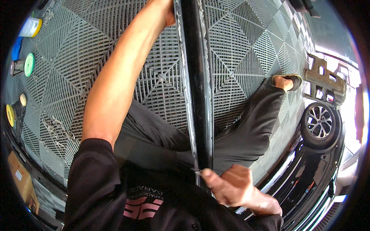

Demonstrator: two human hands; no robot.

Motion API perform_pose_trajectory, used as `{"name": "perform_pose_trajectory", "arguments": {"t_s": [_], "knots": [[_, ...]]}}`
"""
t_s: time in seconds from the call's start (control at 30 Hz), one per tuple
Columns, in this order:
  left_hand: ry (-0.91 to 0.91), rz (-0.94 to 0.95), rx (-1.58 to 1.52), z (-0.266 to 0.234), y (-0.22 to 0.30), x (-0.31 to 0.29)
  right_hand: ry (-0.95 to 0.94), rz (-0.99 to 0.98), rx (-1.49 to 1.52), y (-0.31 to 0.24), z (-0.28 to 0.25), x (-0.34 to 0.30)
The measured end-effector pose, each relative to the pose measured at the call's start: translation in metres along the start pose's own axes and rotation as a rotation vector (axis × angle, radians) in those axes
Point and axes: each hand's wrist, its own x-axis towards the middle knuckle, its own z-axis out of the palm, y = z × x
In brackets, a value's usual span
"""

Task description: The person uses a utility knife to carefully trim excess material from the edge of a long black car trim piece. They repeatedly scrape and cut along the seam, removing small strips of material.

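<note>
A long black strip (pixel 197 84), like a car trim piece, stretches from the top edge down between my legs toward my body. Ragged whitish residue lines both its long edges. My left hand (pixel 166 12) reaches far forward and grips the strip's left side, its fingers mostly hidden behind the strip and cut by the picture's top. Close to my body, my right hand (pixel 231 185) is closed, slightly blurred, with the thumb at the strip's near end. A tiny thing shows at the thumb tip against the left edge, too small to name.
Grey slatted floor tiles (pixel 84 65) lie beneath me. Polishing pads, one green (pixel 29 64) and one yellow (pixel 10 115), a white tub (pixel 31 27) and a cardboard box (pixel 22 181) are at the left. On the right stand a wheel (pixel 319 122) and a dark plastic stool-like piece (pixel 327 81).
</note>
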Motion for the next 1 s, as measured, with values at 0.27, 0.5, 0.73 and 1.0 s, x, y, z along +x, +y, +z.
{"name": "perform_pose_trajectory", "arguments": {"t_s": [0.27,0.5,0.73,1.0], "knots": [[0.019,-0.005,0.059,0.002,0.001,-0.002,0.194,0.165,-0.021,0.043,-0.007,0.078],[0.003,0.000,0.014,0.005,0.005,-0.004,0.163,0.200,0.001,0.049,-0.002,0.095],[0.049,0.003,0.065,0.003,0.005,-0.005,0.148,0.178,-0.021,0.050,-0.002,0.098],[0.013,-0.002,0.073,0.000,0.003,-0.003,0.107,0.069,-0.141,0.048,-0.002,0.089]]}}
